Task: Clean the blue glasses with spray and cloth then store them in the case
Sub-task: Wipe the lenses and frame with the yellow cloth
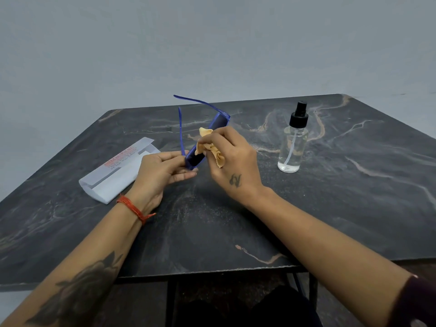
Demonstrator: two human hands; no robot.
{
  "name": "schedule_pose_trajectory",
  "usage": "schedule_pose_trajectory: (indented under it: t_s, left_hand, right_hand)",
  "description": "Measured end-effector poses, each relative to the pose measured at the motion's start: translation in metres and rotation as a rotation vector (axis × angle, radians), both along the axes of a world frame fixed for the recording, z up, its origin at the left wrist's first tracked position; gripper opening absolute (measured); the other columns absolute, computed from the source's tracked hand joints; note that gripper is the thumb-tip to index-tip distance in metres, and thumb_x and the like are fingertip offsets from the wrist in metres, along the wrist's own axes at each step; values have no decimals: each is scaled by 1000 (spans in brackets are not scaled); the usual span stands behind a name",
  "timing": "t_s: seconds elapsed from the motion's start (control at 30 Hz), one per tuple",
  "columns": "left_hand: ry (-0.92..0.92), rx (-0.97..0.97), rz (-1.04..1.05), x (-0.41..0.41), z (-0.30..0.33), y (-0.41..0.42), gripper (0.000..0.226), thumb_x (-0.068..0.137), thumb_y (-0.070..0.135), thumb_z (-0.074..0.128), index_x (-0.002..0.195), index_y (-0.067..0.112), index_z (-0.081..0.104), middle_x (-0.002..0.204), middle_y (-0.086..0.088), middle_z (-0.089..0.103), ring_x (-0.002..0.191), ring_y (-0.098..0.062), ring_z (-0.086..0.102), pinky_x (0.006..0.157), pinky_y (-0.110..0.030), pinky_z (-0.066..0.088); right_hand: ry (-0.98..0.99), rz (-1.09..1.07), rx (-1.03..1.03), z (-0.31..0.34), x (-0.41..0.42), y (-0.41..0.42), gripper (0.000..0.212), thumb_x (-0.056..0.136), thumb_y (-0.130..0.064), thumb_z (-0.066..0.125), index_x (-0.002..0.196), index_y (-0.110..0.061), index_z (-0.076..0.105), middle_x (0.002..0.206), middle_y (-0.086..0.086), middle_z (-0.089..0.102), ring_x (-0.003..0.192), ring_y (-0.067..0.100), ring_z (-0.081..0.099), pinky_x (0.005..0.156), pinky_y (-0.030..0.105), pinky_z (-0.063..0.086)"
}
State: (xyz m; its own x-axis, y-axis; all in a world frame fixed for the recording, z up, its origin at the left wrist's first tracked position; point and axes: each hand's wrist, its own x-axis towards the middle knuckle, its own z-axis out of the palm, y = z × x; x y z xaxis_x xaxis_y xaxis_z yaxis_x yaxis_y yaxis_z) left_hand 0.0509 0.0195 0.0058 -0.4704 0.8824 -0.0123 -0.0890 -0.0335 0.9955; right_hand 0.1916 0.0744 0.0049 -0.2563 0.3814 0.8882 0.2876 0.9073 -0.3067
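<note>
The blue glasses point(217, 123) with dark lenses are held above the table, both arms unfolded and pointing away from me. My left hand point(162, 168) pinches the near end of the frame. My right hand point(232, 161) grips a small yellow cloth point(212, 147) and presses it against the middle of the frame. A white glasses case point(113, 171) with red print lies open on the table to the left of my left hand. A clear spray bottle point(293, 142) with a black pump top stands upright to the right.
Everything sits on a dark marbled table point(330, 208) whose front edge runs just below my forearms. A plain grey wall rises behind it. A red thread band is on my left wrist.
</note>
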Motion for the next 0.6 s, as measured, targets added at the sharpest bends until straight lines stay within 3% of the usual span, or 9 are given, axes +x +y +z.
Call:
schedule_pose_trajectory:
  t_s: [0.3, 0.6]
  left_hand:
    - [121, 18, -47, 1, 0, -4, 11, 84, 9, 63, 87, 12, 73, 74, -5, 74, 65, -12, 69, 58, -19, 55]
    - [134, -39, -44, 2, 3, -3, 15, 86, 5, 59, 82, 13, 72, 56, -2, 67, 51, -4, 61, 55, -13, 53]
  right_hand:
    - [-144, 73, 94, -5, -2, -4, 14, 72, 9, 68, 79, -2, 71, 82, 11, 66, 70, 29, 60, 61, 38, 51]
    - [0, 28, -43, -4, 2, 2, 12, 68, 5, 74, 74, -6, 71, 78, 7, 65, 68, 19, 62, 61, 21, 47]
